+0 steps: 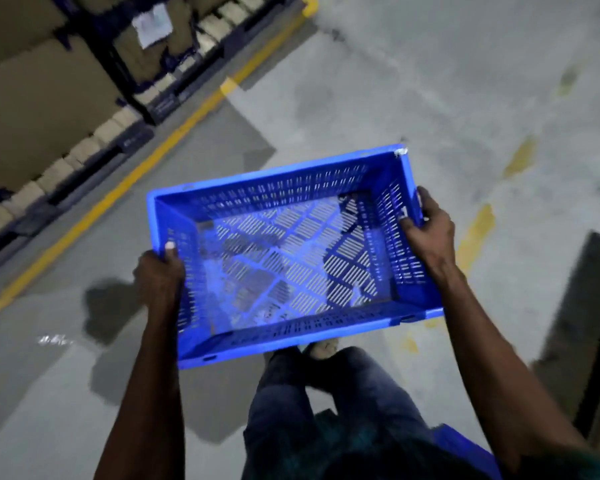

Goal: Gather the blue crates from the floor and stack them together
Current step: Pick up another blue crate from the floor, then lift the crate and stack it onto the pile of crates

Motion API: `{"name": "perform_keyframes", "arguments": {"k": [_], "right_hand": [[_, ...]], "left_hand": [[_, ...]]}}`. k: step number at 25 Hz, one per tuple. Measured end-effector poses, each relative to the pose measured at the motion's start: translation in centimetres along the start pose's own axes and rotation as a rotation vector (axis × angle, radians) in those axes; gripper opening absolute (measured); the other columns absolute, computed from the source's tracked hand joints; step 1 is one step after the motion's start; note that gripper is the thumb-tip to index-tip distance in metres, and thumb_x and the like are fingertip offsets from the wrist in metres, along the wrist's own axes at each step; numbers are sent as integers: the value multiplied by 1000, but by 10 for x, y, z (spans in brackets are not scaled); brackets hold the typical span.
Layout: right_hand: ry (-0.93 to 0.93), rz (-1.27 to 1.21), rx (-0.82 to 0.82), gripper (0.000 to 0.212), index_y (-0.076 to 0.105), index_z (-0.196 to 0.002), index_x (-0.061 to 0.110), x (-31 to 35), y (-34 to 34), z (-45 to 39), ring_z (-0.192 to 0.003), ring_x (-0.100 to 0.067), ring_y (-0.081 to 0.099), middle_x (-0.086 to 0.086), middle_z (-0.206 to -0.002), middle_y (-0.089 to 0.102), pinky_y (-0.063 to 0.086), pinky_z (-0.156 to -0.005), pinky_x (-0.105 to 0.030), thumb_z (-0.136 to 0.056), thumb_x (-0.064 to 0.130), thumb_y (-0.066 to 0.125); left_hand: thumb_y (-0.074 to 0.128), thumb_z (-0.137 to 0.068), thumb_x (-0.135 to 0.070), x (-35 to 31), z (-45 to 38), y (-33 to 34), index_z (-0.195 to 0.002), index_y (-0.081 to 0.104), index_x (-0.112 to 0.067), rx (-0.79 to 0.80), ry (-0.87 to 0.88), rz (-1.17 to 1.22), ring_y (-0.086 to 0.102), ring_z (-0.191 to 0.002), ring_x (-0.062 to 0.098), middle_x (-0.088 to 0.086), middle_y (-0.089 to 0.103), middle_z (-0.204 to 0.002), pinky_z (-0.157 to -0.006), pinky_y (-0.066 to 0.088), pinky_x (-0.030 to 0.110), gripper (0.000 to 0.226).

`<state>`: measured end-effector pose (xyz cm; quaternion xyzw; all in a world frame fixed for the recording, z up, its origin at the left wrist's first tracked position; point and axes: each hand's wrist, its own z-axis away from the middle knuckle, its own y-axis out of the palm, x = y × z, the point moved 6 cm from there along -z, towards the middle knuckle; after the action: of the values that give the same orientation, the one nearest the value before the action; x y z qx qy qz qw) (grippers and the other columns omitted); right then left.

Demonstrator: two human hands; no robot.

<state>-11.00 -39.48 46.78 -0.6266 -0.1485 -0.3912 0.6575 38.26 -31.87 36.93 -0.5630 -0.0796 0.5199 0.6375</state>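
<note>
The person held one blue crate in the air, above the grey floor, in front of the legs. The left hand gripped the rim at 9 o'clock, fingers curled around it; the right hand gripped the 3 o'clock wall (thumb inside). A yellow line ran at 10 o'clock.

Open floor ahead and right; stacked boxes wall the left.
</note>
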Motion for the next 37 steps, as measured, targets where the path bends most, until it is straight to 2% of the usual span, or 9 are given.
{"name": "perform_keyframes", "arguments": {"k": [5,10,14,19,22,25,28,32,37], "right_hand": [[128,-78,-139,83,18,-154,29,-24,-91,91,-97,-26,63,-9,-117,60,51,-86,-37,-88,20,67],[359,-188,-497,64,36,-142,30,-76,-155,198,-98,-30,64,-2,-108,60,51,-88,-38,-84,25,64],[518,-287,-710,58,42,-137,29,-114,-182,289,-87,-23,64,-3,-106,66,46,-77,-28,-83,25,63],[625,-255,-1013,49,54,-129,20,-115,-198,394,-95,-17,61,-4,-113,66,46,-82,-26,-83,23,67],[713,-195,-1182,49,59,-122,22,-108,-191,454,-105,-19,63,-6,-116,67,50,-95,-39,-75,34,64],[794,-179,-1301,44,61,-119,21,-93,-176,506,-106,-22,63,-6,-113,68,49,-96,-40,-76,33,63],[857,-234,-1417,40,61,-119,20,-83,-156,561,-97,-22,65,-5,-108,69,49,-87,-32,-80,23,68],[859,-420,-1599,33,63,-107,31,-82,-158,631,-70,-30,66,-4,-107,70,55,-62,-43,-76,23,70],[722,-530,-1805,23,68,-93,25,-77,-208,716,-58,-29,59,-17,-110,68,46,-47,-29,-81,5,69]], "left_hand": [[50,-95,-50,-53,49,-21,-107,61,-3,52,97,-31,57,-109,50,32,62,-113,-94,45,49,50],[61,-79,-58,-109,101,-2,-84,65,-7,260,339,21,69,-78,40,22,70,-79,-77,58,49,51],[69,-65,-53,-157,123,33,-67,63,-7,472,549,89,63,-50,28,17,64,-58,-58,59,58,47],[69,-80,-29,-234,204,39,-74,70,-5,717,883,-26,61,-50,24,17,67,-61,-64,56,45,25],[67,-88,-25,-264,245,44,-71,68,-5,863,1102,-101,57,-53,24,21,67,-63,-58,48,36,26],[65,-86,-31,-285,284,51,-72,67,-3,927,1213,-115,58,-56,26,22,65,-64,-56,42,36,31],[67,-83,-31,-300,339,66,-73,68,-3,974,1308,-140,65,-64,36,22,66,-65,-62,49,37,29],[70,-79,-34,-313,429,77,-76,71,-6,1022,1441,-154,69,-68,37,20,68,-67,-76,57,45,29],[75,-77,-29,-318,570,78,-76,73,-6,1115,1584,-17,71,-63,30,17,68,-62,-74,58,41,22]]}}
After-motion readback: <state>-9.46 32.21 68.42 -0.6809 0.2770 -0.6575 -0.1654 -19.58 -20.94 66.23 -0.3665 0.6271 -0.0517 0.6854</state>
